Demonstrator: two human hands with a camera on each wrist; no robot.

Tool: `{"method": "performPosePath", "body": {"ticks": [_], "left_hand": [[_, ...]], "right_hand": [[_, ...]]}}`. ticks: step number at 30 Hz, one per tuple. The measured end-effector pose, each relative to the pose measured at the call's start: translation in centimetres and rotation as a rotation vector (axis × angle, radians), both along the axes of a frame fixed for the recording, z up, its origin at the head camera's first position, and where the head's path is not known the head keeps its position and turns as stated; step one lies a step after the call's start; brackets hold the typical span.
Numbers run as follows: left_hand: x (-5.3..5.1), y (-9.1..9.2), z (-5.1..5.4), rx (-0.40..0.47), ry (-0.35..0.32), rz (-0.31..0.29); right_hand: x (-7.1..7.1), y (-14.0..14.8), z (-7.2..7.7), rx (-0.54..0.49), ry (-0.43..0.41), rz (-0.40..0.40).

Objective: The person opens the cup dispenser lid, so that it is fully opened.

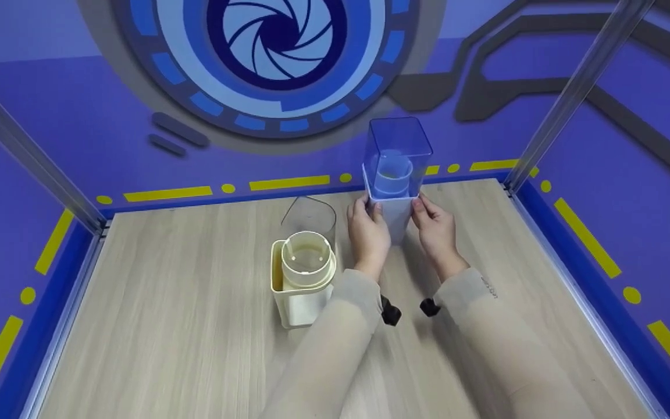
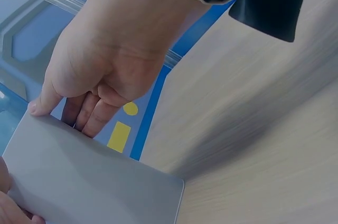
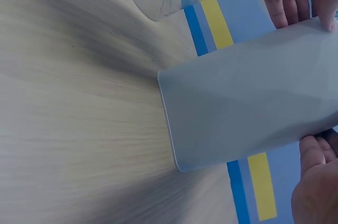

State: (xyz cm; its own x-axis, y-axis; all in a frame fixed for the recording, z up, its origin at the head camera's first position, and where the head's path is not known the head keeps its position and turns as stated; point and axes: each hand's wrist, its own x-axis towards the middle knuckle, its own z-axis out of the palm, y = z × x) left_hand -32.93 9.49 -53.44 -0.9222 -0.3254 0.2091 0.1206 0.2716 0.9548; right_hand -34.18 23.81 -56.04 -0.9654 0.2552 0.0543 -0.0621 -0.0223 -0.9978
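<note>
While far container is pinched by left hand and right hand, cover is apparently seated; near container not yet covered.

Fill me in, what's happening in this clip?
A person's left hand and right hand grip opposite sides of a pale container near its rim; a transparent cover sits over its top. To their left, a cream container stands uncovered on the table, with a loose transparent cover behind it.
</note>
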Motion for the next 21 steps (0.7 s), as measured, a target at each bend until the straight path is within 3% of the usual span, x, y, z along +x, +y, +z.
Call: {"method": "performPosePath", "body": {"ticks": [9,21], "left_hand": [[2.4,0.7,-1.0,-0.013,0.030,0.036],[4.9,0.8,-2.1,-0.025,0.118,0.067]], "right_hand": [[1.7,-0.4,-0.5,-0.038,0.040,-0.068],[4.6,-0.6,-0.8,0.008,0.042,-0.122]]}}
